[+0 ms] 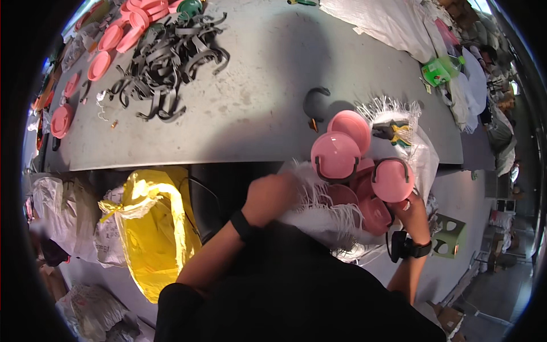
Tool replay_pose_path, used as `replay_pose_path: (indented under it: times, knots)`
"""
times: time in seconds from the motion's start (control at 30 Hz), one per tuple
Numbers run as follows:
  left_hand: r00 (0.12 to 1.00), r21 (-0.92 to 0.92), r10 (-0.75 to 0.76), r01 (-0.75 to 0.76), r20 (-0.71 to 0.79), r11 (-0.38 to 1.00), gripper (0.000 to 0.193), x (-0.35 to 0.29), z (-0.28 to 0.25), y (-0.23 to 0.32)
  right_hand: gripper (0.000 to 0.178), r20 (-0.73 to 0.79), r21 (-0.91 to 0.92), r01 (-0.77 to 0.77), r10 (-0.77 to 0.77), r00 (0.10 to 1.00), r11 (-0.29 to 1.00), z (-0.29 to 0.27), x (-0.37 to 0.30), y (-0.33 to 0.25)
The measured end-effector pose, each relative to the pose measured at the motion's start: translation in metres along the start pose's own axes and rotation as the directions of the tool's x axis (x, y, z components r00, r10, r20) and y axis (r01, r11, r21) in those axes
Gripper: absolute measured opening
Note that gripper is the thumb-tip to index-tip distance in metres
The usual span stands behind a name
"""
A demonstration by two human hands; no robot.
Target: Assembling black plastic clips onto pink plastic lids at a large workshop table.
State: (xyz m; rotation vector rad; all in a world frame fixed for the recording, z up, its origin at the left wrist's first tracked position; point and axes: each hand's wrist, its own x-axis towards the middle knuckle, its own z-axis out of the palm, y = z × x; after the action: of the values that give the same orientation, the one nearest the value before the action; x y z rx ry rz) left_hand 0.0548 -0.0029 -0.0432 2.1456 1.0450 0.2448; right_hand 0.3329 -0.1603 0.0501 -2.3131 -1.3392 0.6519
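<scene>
A white woven sack with frayed edges leans against the front edge of the table, filled with pink round plastic tubs. My left hand, slightly blurred, is closed at the sack's frayed left edge. On the right, my right hand is at the lower rim of a pink tub with a dark handle; most of its fingers are hidden behind the tub. Another handled pink tub rests at the sack's mouth, overlapping a pink round piece. More pink tubs lie deeper in the sack.
Yellow-handled pliers lie on the sack at the table's edge. One loose dark curved handle is on the grey table. A heap of similar handles and pink pieces sits far left. A yellow bag hangs below.
</scene>
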Motion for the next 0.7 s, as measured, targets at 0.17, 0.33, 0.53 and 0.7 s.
replay_pose_path:
  times: [0.17, 0.33, 0.53, 0.7]
  knots:
    - [0.956, -0.434, -0.077, -0.057, -0.284, 0.899, 0.018, -0.01, -0.003, -0.012, 0.04, -0.04, -0.054, 0.057, -0.059, 0.997, 0.997, -0.019, 0.002, -0.018]
    - [0.912, -0.716, -0.107, -0.234, -0.397, 0.658, 0.018, -0.003, 0.011, -0.02, 0.039, -0.241, 0.012, 0.388, -0.374, 0.895, 0.921, -0.036, 0.049, -0.068]
    - [0.971, -0.668, -0.025, -0.144, -0.236, 0.73, 0.021, -0.007, -0.006, -0.018, 0.074, 0.163, -0.278, 0.572, -0.549, 0.82, 0.772, 0.038, 0.13, -0.101]
    - [0.953, -0.551, 0.034, -0.202, -0.3, 0.81, 0.024, -0.022, -0.008, -0.029, 0.071, 0.203, -0.074, 0.652, -0.629, 0.751, 0.755, 0.07, 0.136, -0.091]
